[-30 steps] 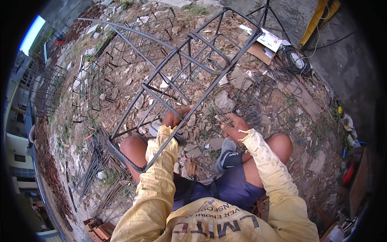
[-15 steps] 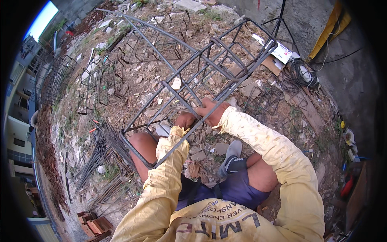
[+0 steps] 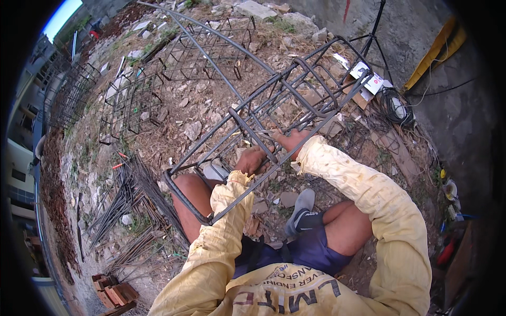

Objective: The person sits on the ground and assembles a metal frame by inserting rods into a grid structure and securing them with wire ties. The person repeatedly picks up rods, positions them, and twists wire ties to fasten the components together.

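Rubbly ground (image 3: 171,124) under rebar cage (image 3: 255,94); left hand (image 3: 253,159) curled, right hand (image 3: 291,140) extended, pinch unclear on both; best keep stirrup (image 3: 247,127) square.

The near long bar of the rebar cage (image 3: 252,134) crosses over the left sleeve (image 3: 226,203), barring that forearm's straight way up, while a cross tie closes in just beside the left hand (image 3: 254,159); the right hand (image 3: 291,140) has an easier way in, its sleeve (image 3: 363,179) coming from the open right side; between the cage and the right shoe (image 3: 300,209) lies a clear pocket over rubble; leftward, the left knee (image 3: 192,188) and a rod bundle (image 3: 129,195) crowd the cage's near end; its openings admit a hand (bars frame each one); beyond its far end, a black stand (image 3: 372,38) and white box (image 3: 373,81) obstruct passage
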`<move>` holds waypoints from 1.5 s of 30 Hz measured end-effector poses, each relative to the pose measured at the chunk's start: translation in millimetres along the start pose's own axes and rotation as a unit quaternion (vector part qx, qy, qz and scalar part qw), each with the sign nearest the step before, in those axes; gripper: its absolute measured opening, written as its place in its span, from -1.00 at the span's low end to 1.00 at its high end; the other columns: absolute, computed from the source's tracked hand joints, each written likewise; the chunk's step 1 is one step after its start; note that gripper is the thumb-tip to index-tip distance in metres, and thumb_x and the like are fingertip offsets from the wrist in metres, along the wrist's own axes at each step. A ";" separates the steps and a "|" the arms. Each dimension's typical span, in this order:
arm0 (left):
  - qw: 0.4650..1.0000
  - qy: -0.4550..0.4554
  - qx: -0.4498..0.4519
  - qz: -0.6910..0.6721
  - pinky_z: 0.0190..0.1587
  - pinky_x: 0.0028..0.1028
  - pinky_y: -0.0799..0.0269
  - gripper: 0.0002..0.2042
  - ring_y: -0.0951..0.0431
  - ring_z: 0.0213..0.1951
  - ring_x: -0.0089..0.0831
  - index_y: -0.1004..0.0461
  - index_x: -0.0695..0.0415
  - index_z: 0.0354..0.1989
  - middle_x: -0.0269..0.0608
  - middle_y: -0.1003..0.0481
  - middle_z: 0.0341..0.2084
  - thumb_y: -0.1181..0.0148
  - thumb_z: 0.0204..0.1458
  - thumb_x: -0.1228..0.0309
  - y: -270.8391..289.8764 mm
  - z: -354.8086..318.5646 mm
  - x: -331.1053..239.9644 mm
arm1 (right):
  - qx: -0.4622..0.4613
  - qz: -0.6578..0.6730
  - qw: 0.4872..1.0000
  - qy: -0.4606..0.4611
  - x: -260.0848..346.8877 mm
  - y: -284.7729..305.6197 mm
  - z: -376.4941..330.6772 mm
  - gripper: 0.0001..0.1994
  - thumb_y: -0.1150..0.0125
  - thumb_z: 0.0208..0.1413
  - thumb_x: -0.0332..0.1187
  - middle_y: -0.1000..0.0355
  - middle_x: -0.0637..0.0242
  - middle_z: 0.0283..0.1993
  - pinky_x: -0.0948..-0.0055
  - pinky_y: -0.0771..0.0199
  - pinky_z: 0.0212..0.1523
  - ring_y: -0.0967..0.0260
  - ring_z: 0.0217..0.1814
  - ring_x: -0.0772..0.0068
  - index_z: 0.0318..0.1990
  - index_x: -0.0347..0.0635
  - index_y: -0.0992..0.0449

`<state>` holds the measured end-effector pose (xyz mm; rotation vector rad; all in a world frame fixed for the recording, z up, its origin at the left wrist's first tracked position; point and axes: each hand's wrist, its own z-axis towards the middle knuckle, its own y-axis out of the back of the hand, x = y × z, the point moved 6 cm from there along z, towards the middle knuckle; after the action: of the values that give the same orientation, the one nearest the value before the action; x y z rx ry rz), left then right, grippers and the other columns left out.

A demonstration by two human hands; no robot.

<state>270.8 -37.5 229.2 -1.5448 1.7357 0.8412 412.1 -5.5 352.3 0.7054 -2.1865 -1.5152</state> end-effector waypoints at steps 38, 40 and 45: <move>0.985 -0.089 0.059 0.136 -0.11 -0.29 -0.45 -0.71 -0.50 -0.19 -0.13 -0.52 0.13 -0.14 -0.07 -0.49 -0.21 -0.11 -0.10 0.44 2.8 5.0 1.5 | 0.011 0.005 1.000 0.000 -24.2 -8.3 -10.6 -0.32 -0.07 0.13 -0.27 -0.54 -0.09 -0.26 -0.06 -0.51 -0.21 -0.55 -0.21 -0.07 0.42 0.09 -0.02; 0.941 -0.140 0.081 0.296 0.04 -0.33 -0.34 -0.64 -0.47 -0.05 -0.17 -0.48 0.07 0.01 -0.08 -0.50 -0.10 0.11 0.15 0.22 -8.5 -2.1 -15.2 | 0.003 -0.008 0.998 -0.067 -27.7 -37.8 -1.5 -0.35 -0.05 0.15 -0.26 -0.54 -0.09 -0.25 -0.06 -0.51 -0.18 -0.55 -0.20 -0.08 0.42 0.08 -0.03; 0.897 -0.200 0.099 0.381 0.14 -0.34 -0.28 -0.59 -0.47 0.01 -0.18 -0.45 0.03 0.12 -0.10 -0.48 0.01 0.21 0.28 0.11 2.1 2.9 0.3 | -0.062 -0.009 0.997 0.052 -6.0 8.1 -16.6 -0.58 0.08 0.19 -0.31 -0.55 -0.07 -0.26 -0.08 -0.51 -0.17 -0.55 -0.19 -0.11 0.19 -0.24 -0.33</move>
<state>268.8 -35.1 227.4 -0.4640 2.0230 1.1987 424.8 -11.9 365.4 0.7485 -1.9956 -1.5712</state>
